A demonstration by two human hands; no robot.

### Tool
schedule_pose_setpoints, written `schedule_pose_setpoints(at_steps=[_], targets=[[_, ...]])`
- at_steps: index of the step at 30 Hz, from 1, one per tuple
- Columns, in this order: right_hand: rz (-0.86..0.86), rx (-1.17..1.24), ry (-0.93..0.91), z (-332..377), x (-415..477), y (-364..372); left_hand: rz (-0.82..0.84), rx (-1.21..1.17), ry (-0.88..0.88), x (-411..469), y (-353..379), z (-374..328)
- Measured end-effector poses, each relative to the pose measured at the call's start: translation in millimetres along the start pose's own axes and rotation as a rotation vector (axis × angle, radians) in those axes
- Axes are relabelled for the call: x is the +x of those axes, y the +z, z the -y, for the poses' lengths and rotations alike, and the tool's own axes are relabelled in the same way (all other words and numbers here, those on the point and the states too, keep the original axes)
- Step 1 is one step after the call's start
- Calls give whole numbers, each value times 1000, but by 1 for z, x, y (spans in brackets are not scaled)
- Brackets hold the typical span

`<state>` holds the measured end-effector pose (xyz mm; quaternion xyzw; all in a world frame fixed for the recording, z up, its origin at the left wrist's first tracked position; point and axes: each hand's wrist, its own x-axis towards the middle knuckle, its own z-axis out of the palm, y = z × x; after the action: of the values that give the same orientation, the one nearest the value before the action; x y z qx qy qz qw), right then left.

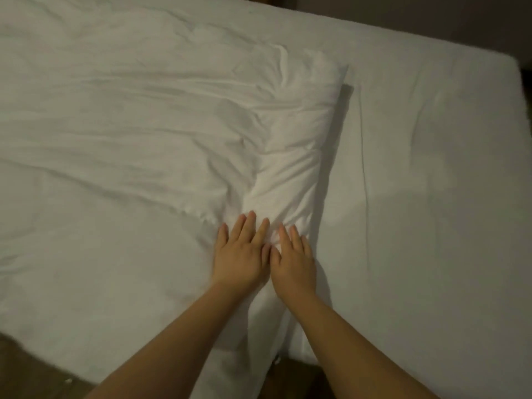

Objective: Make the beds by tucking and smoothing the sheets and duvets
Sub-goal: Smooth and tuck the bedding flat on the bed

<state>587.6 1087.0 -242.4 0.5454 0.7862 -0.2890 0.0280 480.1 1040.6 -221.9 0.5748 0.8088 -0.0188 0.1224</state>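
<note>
White duvet (129, 139) covers most of the bed, rumpled with long creases, and the frame cuts off its left and far parts. Its thick edge runs from the near side of the bed toward the far side. To the right of that edge lies the bare sheet (431, 168), flatter, with one thin crease running alongside the duvet. Both hands press flat on the duvet just inside that edge, fingers straight and slightly spread, gripping nothing. The left hand (240, 254) sits further in from the edge than the right hand (292, 260). Their thumbs are close; whether they touch is unclear. Both forearms are cut off at the bottom. Below the duvet's near hem, brown floor (17, 358) shows dimly.
</note>
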Motion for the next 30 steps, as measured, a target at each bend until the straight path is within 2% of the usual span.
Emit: schedule_pose_setpoints(at_steps=[3, 5, 8, 9, 12, 14, 18, 20, 24, 27, 30], targets=[[-129, 79, -94, 2, -31, 11, -96, -64, 41, -39, -5, 6], [-239, 128, -86, 3, -61, 10, -218, -106, 73, -74, -14, 7], [-357, 200, -110, 2, -122, 8, -293, -132, 105, -132, -29, 11], [-330, 211, -99, 1, -138, 10, -271, -141, 124, -146, -28, 14], [-109, 196, -10, -1, -178, 24, -135, -125, 186, -181, -10, 31], [-31, 199, -18, 1, -198, 40, -49, -61, 249, -195, 5, 47], [-9, 173, -47, 17, -232, 86, 42, 3, 419, -208, 23, 80], [-19, 131, -32, 27, -241, 106, 37, 12, 527, -209, 28, 101], [-205, 102, -44, 33, -255, 134, -76, 149, 739, -213, 47, 139], [-325, 201, -86, 26, -253, 133, -178, 170, 790, -208, 56, 147], [-516, 62, -258, 20, -249, 129, -247, 171, 802, -205, 67, 142]])
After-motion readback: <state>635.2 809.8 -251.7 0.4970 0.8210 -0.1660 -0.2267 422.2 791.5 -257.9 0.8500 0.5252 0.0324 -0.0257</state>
